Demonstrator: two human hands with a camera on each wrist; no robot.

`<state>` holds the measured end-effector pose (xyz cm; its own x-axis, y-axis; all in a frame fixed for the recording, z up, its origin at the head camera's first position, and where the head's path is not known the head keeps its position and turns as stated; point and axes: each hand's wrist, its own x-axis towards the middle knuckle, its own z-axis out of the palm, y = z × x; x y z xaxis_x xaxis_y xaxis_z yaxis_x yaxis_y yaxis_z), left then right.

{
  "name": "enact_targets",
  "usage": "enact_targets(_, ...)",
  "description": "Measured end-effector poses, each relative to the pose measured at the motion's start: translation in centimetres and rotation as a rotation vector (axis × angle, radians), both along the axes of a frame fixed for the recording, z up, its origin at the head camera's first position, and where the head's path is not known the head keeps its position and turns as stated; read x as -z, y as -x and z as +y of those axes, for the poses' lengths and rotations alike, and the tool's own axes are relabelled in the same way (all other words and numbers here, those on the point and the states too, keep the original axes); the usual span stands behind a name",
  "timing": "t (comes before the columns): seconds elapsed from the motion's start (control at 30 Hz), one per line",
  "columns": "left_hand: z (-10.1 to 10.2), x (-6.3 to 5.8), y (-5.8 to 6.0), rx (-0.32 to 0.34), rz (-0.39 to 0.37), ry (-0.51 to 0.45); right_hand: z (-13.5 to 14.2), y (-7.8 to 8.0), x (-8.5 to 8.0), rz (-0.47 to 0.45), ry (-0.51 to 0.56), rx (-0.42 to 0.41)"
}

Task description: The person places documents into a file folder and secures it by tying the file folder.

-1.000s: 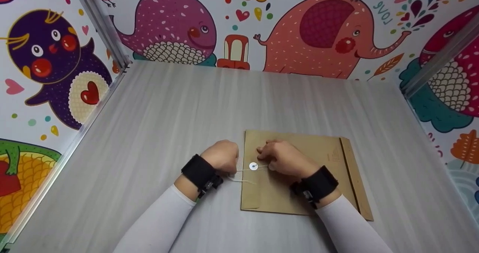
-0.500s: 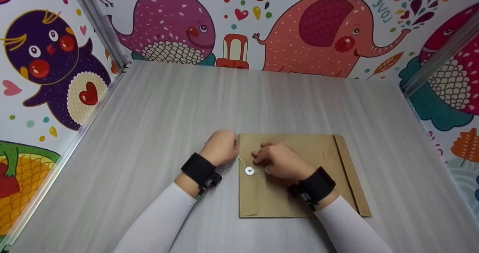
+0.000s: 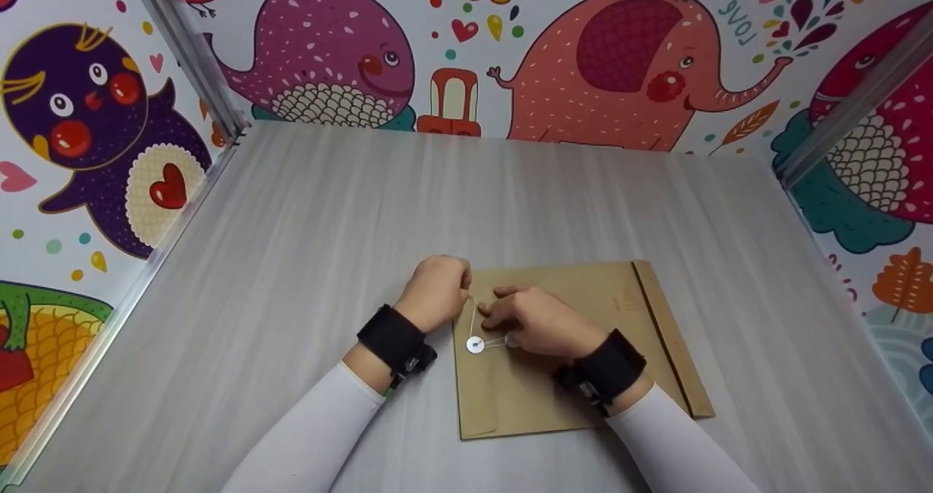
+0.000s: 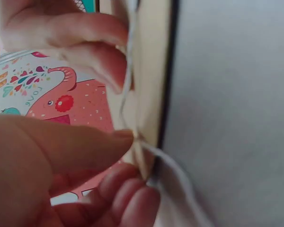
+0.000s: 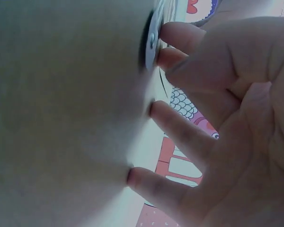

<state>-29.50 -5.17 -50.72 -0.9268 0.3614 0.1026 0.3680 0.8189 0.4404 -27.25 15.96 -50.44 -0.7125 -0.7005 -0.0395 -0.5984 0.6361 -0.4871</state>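
A brown string-tie envelope (image 3: 554,398) lies flat on the tabletop. Near its left edge is a white button (image 3: 475,345), and a second white disc (image 3: 512,340) shows partly under my right hand, with string between the two. My left hand (image 3: 437,292) is at the envelope's far left corner, pinching the white string (image 4: 173,163) between thumb and fingertips. From there the string runs down to the left button. My right hand (image 3: 543,321) rests on the envelope, its spread fingertips pressing the paper. In the right wrist view, some fingertips are right beside a button (image 5: 154,40).
The pale wood-grain tabletop (image 3: 350,194) runs back to a wall panel (image 3: 452,33) printed with cartoon animals. Metal frame posts (image 3: 193,52) stand at the corners. Black bands with small cameras (image 3: 393,340) are on both wrists.
My left hand has risen from beside the button to the far left corner, bringing the string upward around the button. The envelope has shifted left and turned slightly; my right hand stays on it.
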Motion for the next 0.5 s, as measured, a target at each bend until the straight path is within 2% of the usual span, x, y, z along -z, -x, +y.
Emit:
enact_targets(0.13, 0.3, -0.5, -0.4, -0.019, 0.012, -0.006, 0.8, 0.6, 0.1, 0.015, 0.005, 0.032)
enact_targets(0.27, 1.0, -1.0, -1.3, 0.021, 0.005, 0.039, 2.1, 1.6, 0.0, 0.015, -0.011, 0.096)
enact_targets(0.33, 1.6, -1.1, -2.1, 0.077, 0.008, 0.07, 2.9, 2.1, -0.2, 0.007, -0.023, 0.134)
enact_targets(0.5, 3.2, -1.0, -4.2, 0.286, 0.086, 0.185, 4.9, 2.9, -0.9, -0.002, -0.046, 0.231)
